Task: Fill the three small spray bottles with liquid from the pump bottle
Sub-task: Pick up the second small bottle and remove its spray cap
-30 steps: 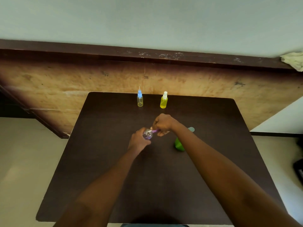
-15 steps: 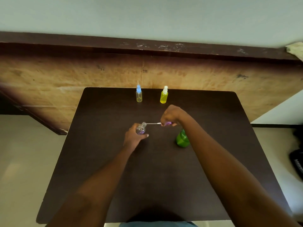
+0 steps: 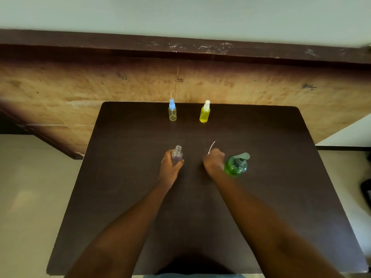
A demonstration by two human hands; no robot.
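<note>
Dark brown table (image 3: 120, 197), fill time.
Left hand (image 3: 170, 167) grips the small clear bottle (image 3: 177, 155), now uncapped; right hand (image 3: 213, 161) clutches its white-tubed sprayer (image 3: 211, 147).

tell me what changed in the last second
The right hand pulled the spray top, dip tube trailing, out of the clear bottle and carried it right, beside the green pump bottle. The left hand kept gripping the clear bottle, now open-necked. The blue-capped bottle and yellow bottle stayed at the far edge.
</note>
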